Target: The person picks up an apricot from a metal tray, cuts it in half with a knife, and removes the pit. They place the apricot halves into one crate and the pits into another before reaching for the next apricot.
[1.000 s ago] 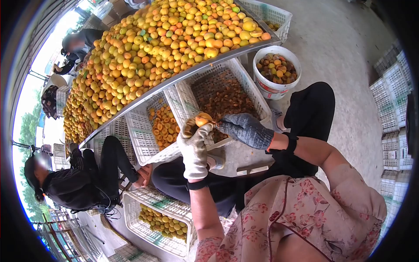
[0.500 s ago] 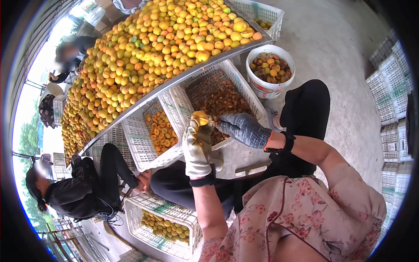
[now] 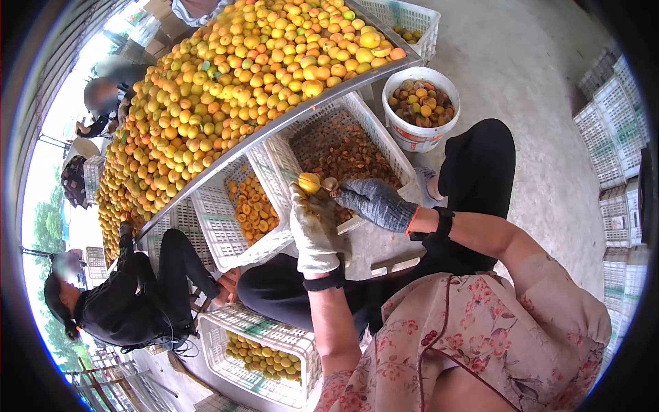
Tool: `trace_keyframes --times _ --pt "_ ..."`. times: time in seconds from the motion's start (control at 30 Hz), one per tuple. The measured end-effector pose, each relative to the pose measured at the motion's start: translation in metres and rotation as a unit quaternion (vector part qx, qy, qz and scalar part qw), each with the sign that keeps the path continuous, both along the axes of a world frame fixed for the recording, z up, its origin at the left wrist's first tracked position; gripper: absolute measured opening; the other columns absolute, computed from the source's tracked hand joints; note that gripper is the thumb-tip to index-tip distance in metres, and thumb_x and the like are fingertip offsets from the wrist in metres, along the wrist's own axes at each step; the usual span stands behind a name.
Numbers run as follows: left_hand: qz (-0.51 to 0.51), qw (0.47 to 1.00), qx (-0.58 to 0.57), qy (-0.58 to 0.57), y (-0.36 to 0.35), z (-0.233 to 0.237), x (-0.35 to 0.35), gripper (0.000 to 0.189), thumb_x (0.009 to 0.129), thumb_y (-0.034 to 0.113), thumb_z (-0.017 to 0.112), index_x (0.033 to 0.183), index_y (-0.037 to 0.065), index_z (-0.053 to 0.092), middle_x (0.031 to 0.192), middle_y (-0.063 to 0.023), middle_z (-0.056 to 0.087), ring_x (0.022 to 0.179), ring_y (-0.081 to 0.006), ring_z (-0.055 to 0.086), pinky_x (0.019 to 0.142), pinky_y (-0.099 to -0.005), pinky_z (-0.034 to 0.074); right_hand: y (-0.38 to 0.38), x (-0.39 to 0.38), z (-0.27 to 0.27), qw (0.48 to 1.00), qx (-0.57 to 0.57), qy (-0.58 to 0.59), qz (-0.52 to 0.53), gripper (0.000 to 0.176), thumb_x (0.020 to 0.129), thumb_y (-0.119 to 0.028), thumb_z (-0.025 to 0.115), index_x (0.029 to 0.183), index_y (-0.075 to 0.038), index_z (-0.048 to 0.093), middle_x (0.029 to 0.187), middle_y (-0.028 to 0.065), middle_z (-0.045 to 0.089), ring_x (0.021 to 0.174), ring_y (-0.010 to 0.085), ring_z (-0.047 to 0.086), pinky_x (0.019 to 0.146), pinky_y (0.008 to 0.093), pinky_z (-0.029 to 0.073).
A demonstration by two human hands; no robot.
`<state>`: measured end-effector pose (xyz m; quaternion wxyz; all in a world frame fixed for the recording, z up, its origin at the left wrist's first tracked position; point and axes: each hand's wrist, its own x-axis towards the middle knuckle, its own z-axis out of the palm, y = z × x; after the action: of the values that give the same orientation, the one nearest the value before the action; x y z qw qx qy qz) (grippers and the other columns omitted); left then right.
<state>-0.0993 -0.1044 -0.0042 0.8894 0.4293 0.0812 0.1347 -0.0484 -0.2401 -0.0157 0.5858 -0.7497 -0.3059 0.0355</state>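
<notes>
My left hand [image 3: 312,230], in a pale work glove, grips a yellow apricot [image 3: 309,182] at its fingertips. My right hand [image 3: 371,202], in a dark grey glove, reaches across and pinches a small brown pit [image 3: 330,184] at the fruit's side. Both hands hover over a white plastic crate [image 3: 395,154] that holds brown pits. Beside it a second white crate [image 3: 226,237] holds halved apricots.
A long metal table [image 3: 274,127] piled with apricots runs across the top. A white bucket [image 3: 415,141] of fruit stands on the concrete floor. A person in black [image 3: 120,302] sits at the left, next to another crate [image 3: 274,384] of apricots. Stacked empty crates [image 3: 618,137] line the right.
My left hand has turned the apricot upward and lifted it slightly. My right hand stays pinched at the fruit, and the brown pit now shows beside it. The person in black reaches an arm up to the table.
</notes>
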Motion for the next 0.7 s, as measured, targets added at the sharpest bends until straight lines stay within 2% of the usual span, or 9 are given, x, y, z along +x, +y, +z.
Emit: trace_keyframes --times 0.07,0.13,0.23,0.27,0.33,0.37,0.53,0.63,0.7 --pt "0.06 0.991 0.078 0.095 0.0 0.009 -0.001 0.038 0.098 0.034 0.038 0.114 0.002 0.051 0.1 -0.0097 0.058 0.089 -0.0184 0.055 0.082 -0.0318 0.047 -0.003 0.005 0.004 0.999 0.0 0.046 0.013 0.026 0.089 -0.027 0.057 0.085 -0.001 0.062 0.073 0.0188 0.061 0.069 0.0379 0.058 0.06 0.0423 0.045" --pt "0.067 0.991 0.09 0.079 0.003 0.01 0.001 0.037 0.097 0.031 0.042 0.119 0.002 0.051 0.103 -0.0077 0.057 0.092 -0.0157 0.056 0.084 -0.0311 0.047 -0.002 0.006 0.015 0.98 -0.017 0.194 0.05 0.027 0.089 -0.028 0.056 0.084 -0.001 0.061 0.073 0.0189 0.061 0.07 0.0375 0.059 0.06 0.0422 0.044" --pt "0.076 0.981 0.174 0.036 0.006 0.005 0.002 0.033 0.097 0.027 0.045 0.12 0.006 0.049 0.107 -0.0036 0.056 0.09 -0.0103 0.052 0.079 -0.022 0.043 0.003 0.003 0.01 0.998 -0.031 0.037 0.026 0.028 0.089 -0.029 0.056 0.087 -0.001 0.062 0.076 0.0193 0.062 0.071 0.0369 0.059 0.061 0.0407 0.044" --pt "0.077 0.981 0.173 0.039 0.004 0.001 0.003 0.033 0.097 0.027 0.045 0.12 0.006 0.049 0.107 -0.0036 0.056 0.09 -0.0103 0.052 0.079 -0.022 0.043 0.005 0.003 0.012 0.998 -0.032 0.039 0.027 0.028 0.089 -0.029 0.056 0.087 -0.001 0.062 0.076 0.0193 0.062 0.071 0.0369 0.059 0.061 0.0407 0.044" --pt "0.106 0.994 -0.015 0.016 -0.004 -0.004 0.004 0.03 0.097 0.031 0.046 0.107 0.004 0.055 0.095 -0.006 0.059 0.088 -0.0133 0.055 0.078 -0.0283 0.045 0.011 0.002 0.021 0.986 0.005 0.159 0.06 0.029 0.089 -0.029 0.056 0.092 -0.001 0.063 0.08 0.0204 0.063 0.074 0.0365 0.06 0.064 0.0397 0.045" --pt "0.095 0.995 -0.02 0.018 -0.006 0.001 0.003 0.03 0.097 0.033 0.045 0.101 0.006 0.056 0.093 -0.0049 0.059 0.084 -0.0129 0.055 0.076 -0.0264 0.044 0.014 -0.001 0.017 0.997 0.057 0.039 0.022 0.031 0.09 -0.029 0.056 0.096 0.001 0.063 0.083 0.0211 0.063 0.077 0.0365 0.061 0.066 0.0398 0.046" --pt "0.031 0.996 0.067 0.047 0.004 0.001 0.004 0.027 0.098 0.029 0.043 0.1 0.004 0.055 0.091 -0.0052 0.057 0.087 -0.0146 0.055 0.081 -0.0271 0.043 0.003 0.003 0.011 0.995 -0.012 0.087 0.04 0.03 0.09 -0.028 0.056 0.096 0.001 0.063 0.082 0.022 0.063 0.077 0.0372 0.06 0.066 0.0404 0.046" --pt "0.1 0.988 0.115 -0.015 0.003 -0.009 0.01 0.035 0.098 0.032 0.04 0.103 0.002 0.055 0.092 -0.0086 0.059 0.087 -0.0179 0.056 0.082 -0.0294 0.044 0.008 0.001 0.002 0.998 -0.039 0.022 0.035 0.03 0.09 -0.028 0.056 0.095 0.001 0.063 0.082 0.022 0.062 0.076 0.0378 0.06 0.065 0.0406 0.046" --pt "0.075 0.995 0.056 -0.012 0.002 -0.008 0.007 0.036 0.098 0.034 0.039 0.103 0.002 0.055 0.093 -0.0103 0.06 0.088 -0.019 0.056 0.084 -0.0301 0.044 0.013 0.0 0.003 1.0 0.01 0.007 0.021 0.03 0.09 -0.029 0.056 0.093 0.0 0.062 0.08 0.0214 0.062 0.075 0.0379 0.06 0.064 0.0409 0.046"
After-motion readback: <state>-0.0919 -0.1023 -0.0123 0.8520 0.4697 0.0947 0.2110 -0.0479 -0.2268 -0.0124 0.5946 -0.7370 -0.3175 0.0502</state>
